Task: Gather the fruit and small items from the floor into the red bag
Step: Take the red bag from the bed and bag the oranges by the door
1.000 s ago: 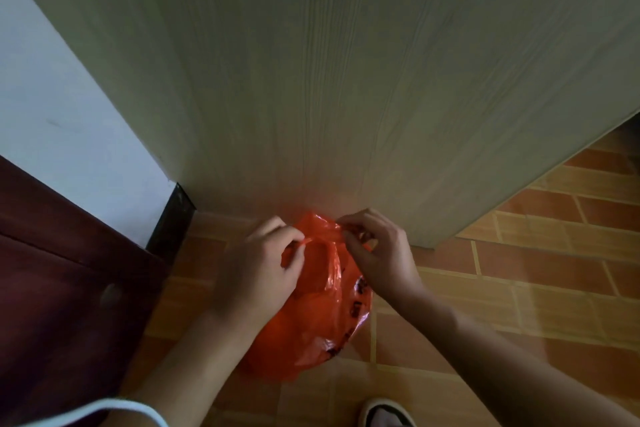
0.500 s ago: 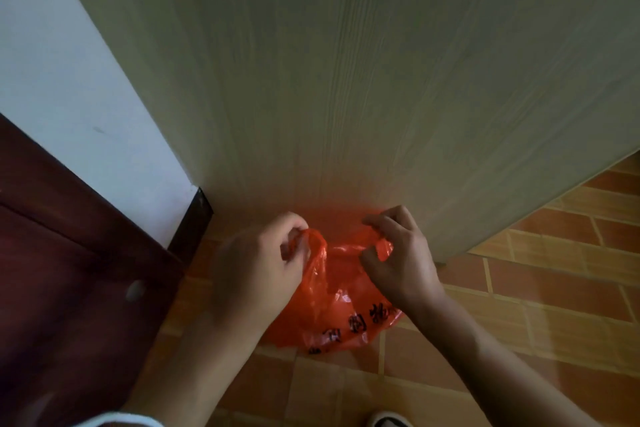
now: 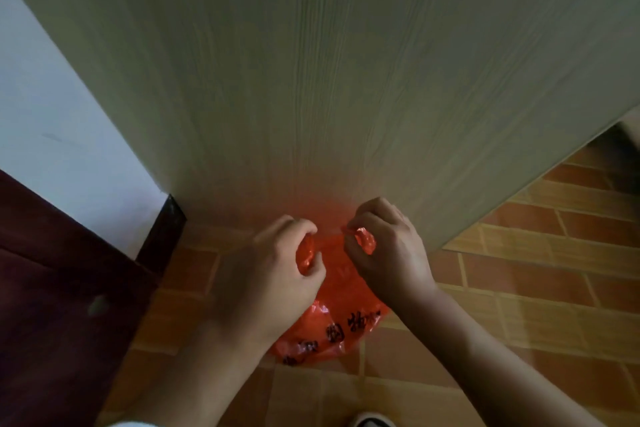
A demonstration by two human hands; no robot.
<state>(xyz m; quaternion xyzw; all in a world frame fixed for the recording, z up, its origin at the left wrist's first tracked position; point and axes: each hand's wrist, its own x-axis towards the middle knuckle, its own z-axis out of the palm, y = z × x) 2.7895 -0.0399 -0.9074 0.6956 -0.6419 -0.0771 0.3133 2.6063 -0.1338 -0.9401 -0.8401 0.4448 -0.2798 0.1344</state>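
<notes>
Two hands pinch the red bag's top.

Head view: the left hand point(image 3: 277, 274) and right hand point(image 3: 384, 250) each hold a bunched handle of the red bag point(image 3: 332, 322), fingers curled round the plastic; the bag hangs below and between both grips, over the tiled floor point(image 3: 519, 288), just before a pale wood panel point(image 3: 329, 80).

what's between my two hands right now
In the head view, a short taut stretch of the red plastic bag spans the gap between the left hand and right hand; each hand pinches a bunched piece of its top edge.
</notes>
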